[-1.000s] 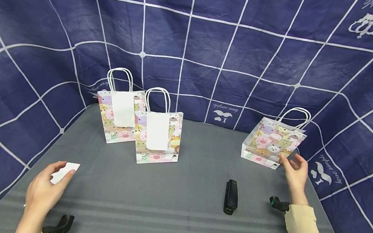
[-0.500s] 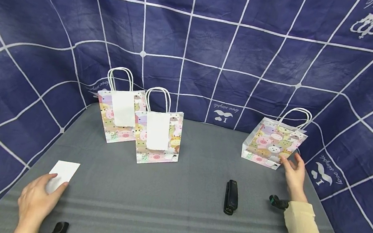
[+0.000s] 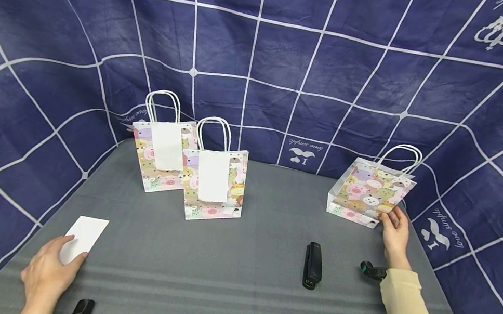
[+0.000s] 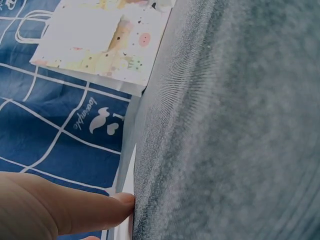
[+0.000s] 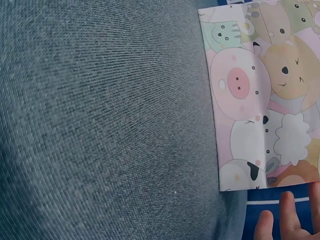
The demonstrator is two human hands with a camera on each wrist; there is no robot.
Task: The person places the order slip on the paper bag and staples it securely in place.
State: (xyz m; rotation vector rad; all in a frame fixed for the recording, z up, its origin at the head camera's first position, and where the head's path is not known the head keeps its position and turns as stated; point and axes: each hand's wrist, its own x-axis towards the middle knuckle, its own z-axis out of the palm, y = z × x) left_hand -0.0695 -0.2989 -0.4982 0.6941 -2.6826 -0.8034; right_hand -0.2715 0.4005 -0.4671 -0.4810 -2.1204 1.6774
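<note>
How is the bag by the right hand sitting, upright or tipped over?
Upright: the bag stands on the gray table, its white handles pointing up.

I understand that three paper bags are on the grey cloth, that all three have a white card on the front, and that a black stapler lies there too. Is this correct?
Not all three: in the head view, only the left bag and the middle bag have a white card on the front; the right bag shows none there. The rest is right.
</note>
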